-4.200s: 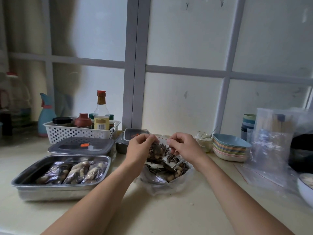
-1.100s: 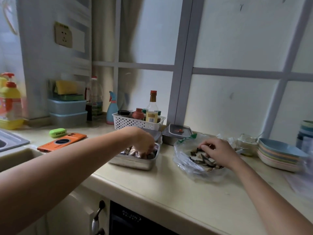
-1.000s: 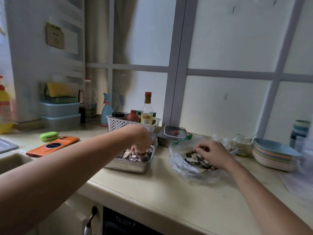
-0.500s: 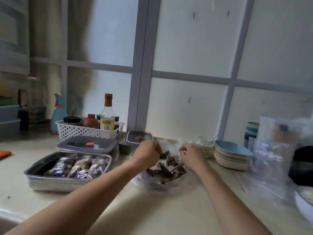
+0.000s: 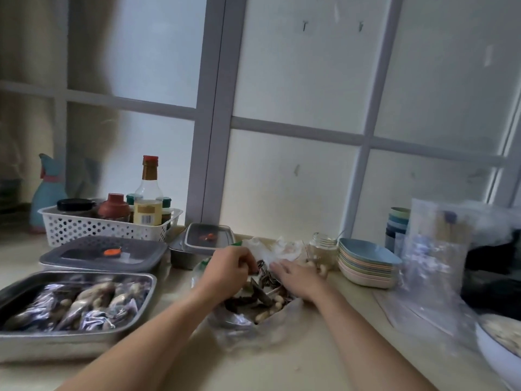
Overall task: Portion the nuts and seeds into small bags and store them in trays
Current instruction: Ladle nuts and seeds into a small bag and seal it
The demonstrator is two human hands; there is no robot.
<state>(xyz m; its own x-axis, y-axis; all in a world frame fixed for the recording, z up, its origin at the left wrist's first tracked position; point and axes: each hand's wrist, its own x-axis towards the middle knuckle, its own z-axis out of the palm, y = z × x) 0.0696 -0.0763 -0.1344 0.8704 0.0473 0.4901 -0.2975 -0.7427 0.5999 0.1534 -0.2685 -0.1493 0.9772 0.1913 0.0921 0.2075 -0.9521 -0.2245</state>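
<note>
Heaped nuts and seeds in open plastic bag mid-tabletop for scooping — curled left hand at pile, grip unclear, spread right hand flat over it — parked filled small bags in tray alongside.

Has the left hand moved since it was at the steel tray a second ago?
Yes. The left hand has left the steel tray and gone right, to the open bag of nuts.
</note>
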